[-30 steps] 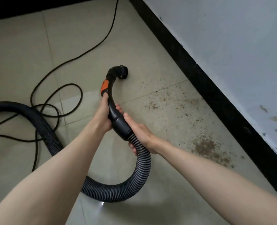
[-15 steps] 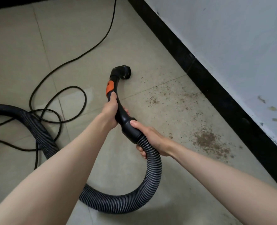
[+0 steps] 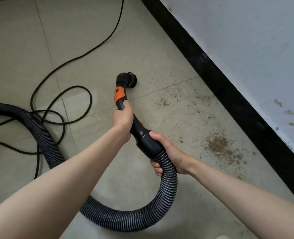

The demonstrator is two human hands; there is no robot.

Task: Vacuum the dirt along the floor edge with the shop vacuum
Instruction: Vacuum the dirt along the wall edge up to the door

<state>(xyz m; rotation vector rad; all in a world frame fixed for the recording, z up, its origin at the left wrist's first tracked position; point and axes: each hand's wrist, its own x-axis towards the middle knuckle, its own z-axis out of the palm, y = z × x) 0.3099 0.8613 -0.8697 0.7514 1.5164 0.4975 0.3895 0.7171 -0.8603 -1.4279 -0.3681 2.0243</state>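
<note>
Your left hand (image 3: 123,118) and right hand (image 3: 168,150) grip the vacuum hose handle (image 3: 139,131); dirt (image 3: 220,147) lies at 3 o'clock, power cord (image 3: 63,100) at 9

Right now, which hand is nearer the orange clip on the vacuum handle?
Left. The left hand grips the handle just below the orange clip; the right hand holds farther back, where the ribbed hose joins.

black power cord (image 3: 60,99) looped on beige tiles; scuffed white wall (image 3: 246,40)
</note>
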